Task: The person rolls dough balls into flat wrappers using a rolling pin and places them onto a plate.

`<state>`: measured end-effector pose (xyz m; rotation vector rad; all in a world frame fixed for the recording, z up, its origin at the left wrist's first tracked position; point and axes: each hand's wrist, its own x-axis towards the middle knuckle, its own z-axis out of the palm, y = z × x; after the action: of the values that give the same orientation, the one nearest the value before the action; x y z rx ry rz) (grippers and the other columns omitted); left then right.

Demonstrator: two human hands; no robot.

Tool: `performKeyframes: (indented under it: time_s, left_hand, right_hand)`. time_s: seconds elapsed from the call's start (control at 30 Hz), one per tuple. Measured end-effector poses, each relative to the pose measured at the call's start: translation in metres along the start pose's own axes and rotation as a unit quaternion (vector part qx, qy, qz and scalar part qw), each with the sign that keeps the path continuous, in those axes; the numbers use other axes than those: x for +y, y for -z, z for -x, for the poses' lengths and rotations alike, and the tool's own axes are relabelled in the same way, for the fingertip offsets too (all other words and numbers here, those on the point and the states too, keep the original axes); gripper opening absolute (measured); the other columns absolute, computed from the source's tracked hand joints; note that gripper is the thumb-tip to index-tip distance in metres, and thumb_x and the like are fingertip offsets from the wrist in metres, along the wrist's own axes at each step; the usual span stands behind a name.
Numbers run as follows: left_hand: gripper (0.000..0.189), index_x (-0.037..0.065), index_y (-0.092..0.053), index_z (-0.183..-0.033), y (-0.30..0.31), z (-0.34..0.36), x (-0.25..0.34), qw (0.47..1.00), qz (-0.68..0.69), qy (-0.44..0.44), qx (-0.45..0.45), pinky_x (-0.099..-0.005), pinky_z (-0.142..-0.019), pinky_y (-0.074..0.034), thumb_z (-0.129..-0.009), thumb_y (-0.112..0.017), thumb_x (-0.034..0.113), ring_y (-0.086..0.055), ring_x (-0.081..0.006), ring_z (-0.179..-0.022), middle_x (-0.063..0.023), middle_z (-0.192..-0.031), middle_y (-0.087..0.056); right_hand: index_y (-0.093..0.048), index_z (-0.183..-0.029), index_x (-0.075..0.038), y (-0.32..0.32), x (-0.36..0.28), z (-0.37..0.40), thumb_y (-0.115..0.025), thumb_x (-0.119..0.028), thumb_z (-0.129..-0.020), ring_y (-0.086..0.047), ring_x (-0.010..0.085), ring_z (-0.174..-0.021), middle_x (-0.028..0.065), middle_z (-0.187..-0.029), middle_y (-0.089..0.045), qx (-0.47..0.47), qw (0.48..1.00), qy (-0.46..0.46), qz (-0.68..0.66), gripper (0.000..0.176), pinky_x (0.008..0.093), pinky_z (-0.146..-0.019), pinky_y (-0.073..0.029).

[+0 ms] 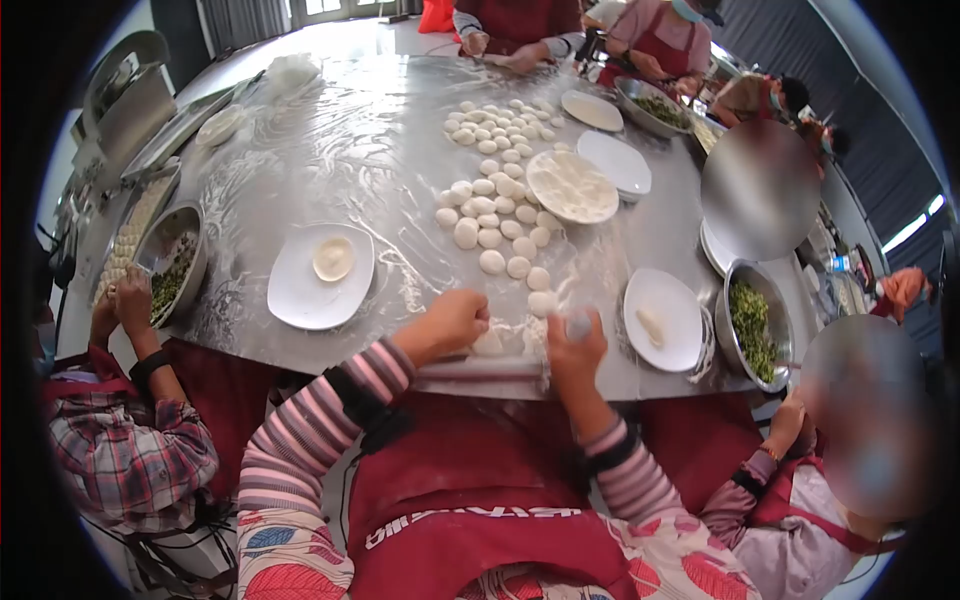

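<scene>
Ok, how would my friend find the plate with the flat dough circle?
On the metal table, look left of the dough balls. The white plate there, nearest the left hand, holds one flat dough circle; the plate by the right hand holds a narrow piece instead.

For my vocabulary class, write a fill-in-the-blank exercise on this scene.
The round dough disc at left lies on a white ____.
The left hand comes out of a sleeve patterned with ____.
The wearer's apron is coloured ____.
The chopped vegetables in the right-hand bowl are coloured ____.

Missing words: plate; stripes; red; green.
</scene>
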<state>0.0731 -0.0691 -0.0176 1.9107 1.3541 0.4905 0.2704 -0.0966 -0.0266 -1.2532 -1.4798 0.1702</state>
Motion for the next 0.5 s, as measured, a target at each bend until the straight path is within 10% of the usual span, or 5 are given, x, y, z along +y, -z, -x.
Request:
performKeyframes:
  time_s: [0.5]
  left_hand:
    - [0.015, 0.001, -0.059, -0.075, -0.008, -0.004, -0.002, 0.998, -0.025, -0.045, -0.030, -0.0372, -0.064, -0.047, -0.069, -0.063, 0.014, -0.060, -0.0311, -0.072, -0.0164, -0.073, -0.062]
  right_hand:
    - [-0.051, -0.084, 0.000, -0.014, 0.004, -0.013, -0.070, -0.011, -0.071, -0.056, 0.0372, -0.054, 0.0193, -0.062, -0.055, -0.003, 0.999, -0.016, 0.034, 0.025, 0.0399, -0.048, -0.043]
